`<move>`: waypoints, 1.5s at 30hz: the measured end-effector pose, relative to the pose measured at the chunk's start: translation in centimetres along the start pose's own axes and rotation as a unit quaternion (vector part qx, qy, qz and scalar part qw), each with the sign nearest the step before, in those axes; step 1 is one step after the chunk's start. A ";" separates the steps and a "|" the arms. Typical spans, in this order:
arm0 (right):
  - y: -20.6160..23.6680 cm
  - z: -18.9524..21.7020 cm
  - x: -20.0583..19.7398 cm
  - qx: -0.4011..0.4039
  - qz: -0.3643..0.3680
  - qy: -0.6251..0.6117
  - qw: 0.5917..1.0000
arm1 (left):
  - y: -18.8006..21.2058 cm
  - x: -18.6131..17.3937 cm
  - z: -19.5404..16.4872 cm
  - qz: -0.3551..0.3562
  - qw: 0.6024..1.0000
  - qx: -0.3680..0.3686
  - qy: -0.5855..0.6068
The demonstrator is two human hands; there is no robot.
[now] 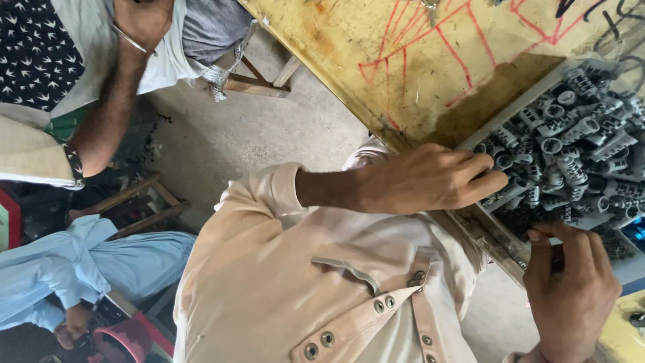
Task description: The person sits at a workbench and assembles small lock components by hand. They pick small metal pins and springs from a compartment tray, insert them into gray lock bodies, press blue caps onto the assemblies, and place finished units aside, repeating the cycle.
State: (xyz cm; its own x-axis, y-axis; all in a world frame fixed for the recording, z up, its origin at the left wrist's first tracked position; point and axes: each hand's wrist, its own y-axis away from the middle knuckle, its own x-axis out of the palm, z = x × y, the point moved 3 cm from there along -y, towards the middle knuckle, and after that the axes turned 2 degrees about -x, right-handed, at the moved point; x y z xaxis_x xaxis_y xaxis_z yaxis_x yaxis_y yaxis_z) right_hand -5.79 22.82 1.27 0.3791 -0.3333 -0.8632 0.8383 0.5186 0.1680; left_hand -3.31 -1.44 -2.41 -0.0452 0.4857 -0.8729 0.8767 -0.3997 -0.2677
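Concrete floor (255, 134) below, a scuffed yellow table (403, 60) with red scrawl (416, 47) running across the upper right.

Left fingertips (480, 165) are bunched together and pressed into the near edge of a heap of small grey ridged parts (571, 141). They look pinched on one or two pieces, though I cannot make out which. The left hand (423, 180) lies back-up over the table edge, its arm coming out of a pale beige sleeve (269, 195).

Right fingers (571, 242) are curled inward, thumb up, just beside the lower edge of the heap. Something dark sits inside the curl. I cannot tell whether the right hand (571, 289) grips it or only covers it.

The parts lie jumbled in a shallow tray (517, 101) on the table, piled thick and reaching out of frame to the right. I see no sorted row, no second container and no pieces set apart. My judgement: the bulk of the heap is unhandled, and both hands work only at its near fringe.

Farther out, another person's bare forearm (121, 101) hangs at upper left, someone in light blue (80, 269) crouches at lower left, and a wooden stool (255, 84) stands by the table.
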 end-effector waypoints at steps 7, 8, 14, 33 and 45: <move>1.1 -0.1 0.7 0.079 -0.055 -0.346 0.933 | -0.1 1.2 -1.8 -0.086 0.944 -0.056 0.315; 1.3 0.1 0.9 0.087 -0.068 -0.501 0.859 | -0.5 1.4 -2.5 -0.130 0.911 -0.068 0.385; 2.1 1.7 2.5 0.066 -0.125 -0.645 0.751 | -1.6 3.3 -5.7 -0.131 0.770 -0.159 0.605; 3.4 0.6 3.0 0.028 -0.198 -0.416 0.887 | -2.7 2.5 -5.2 -0.108 0.831 -0.108 0.534; 1.4 -2.6 -1.5 0.002 -0.011 -0.061 0.998 | -2.6 3.8 -4.4 0.000 0.825 -0.137 0.548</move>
State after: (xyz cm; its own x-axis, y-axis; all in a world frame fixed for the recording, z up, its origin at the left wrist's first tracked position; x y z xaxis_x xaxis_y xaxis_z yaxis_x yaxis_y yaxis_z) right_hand -6.22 26.09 1.54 0.4057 -0.4373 -0.8026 0.8482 0.5073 0.1523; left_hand -3.65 4.88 -3.19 0.2840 0.9569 0.0606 0.9587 -0.2823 -0.0349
